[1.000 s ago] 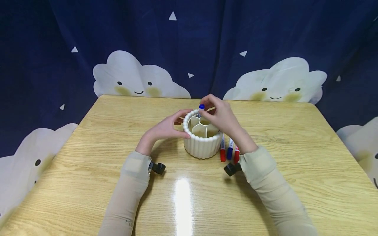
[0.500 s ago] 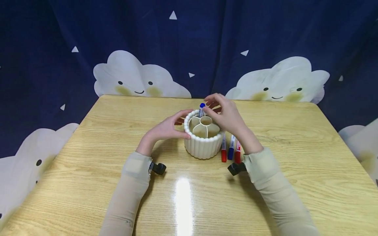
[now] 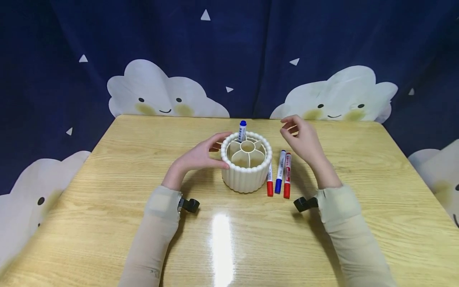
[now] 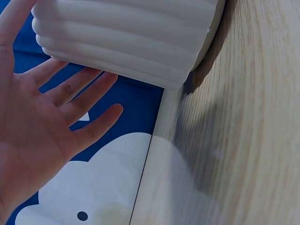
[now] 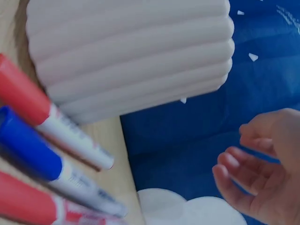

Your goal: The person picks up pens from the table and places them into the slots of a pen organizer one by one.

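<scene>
A cream pen holder (image 3: 244,179) with a beaded rim and petal-shaped compartments stands upright on the table. My left hand (image 3: 199,155) holds its left side, thumb at the front and fingers behind; the left wrist view shows several fingertips at the fluted wall and the little finger free. A blue-capped marker (image 3: 242,130) stands in a rear compartment, cap up. To the holder's right, my right hand (image 3: 303,139) is raised with loosely bent fingers and nothing in them. Below it lie a red-capped marker (image 3: 270,187), a blue-capped marker (image 3: 280,171) and another red marker (image 3: 287,175).
The wooden table (image 3: 107,207) runs back to a dark blue curtain (image 3: 244,48) printed with smiling clouds. Black wrist cameras (image 3: 190,205) sit on both wrists, low over the tabletop.
My right hand has let go of the blue-capped marker, which stays in the holder, and has moved right, uncovering the markers on the table. My left hand has stayed at the holder.
</scene>
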Demonstrator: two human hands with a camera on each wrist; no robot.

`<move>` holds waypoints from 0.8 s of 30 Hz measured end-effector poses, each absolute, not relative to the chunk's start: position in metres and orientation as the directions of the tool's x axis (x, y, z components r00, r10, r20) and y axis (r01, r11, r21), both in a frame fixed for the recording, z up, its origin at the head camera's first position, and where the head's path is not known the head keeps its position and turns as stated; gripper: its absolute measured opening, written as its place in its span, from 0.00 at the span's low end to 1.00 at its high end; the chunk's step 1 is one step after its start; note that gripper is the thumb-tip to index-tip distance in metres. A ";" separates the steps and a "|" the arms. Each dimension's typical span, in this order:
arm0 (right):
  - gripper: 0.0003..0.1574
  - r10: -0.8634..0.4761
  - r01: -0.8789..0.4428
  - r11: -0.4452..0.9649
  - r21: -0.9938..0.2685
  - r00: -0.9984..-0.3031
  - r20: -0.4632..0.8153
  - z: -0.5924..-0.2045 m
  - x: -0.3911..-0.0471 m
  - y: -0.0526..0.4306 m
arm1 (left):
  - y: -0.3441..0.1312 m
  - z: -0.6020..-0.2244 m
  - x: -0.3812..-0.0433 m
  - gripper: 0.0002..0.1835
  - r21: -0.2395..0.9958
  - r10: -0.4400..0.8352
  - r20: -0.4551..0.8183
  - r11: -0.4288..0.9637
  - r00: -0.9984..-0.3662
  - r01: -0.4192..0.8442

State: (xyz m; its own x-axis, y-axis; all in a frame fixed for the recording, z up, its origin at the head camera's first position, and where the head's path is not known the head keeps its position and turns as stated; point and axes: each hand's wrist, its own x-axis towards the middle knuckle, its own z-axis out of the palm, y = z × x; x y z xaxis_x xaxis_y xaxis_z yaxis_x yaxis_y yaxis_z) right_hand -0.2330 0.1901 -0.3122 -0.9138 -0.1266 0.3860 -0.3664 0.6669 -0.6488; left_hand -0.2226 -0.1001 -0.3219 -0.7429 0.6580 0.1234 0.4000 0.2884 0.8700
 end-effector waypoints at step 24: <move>0.32 -0.088 0.049 0.851 -0.523 -0.968 -0.234 -0.357 -0.234 0.212 | -0.101 -0.326 -0.224 0.46 0.889 0.667 0.154 0.228 -0.729 0.396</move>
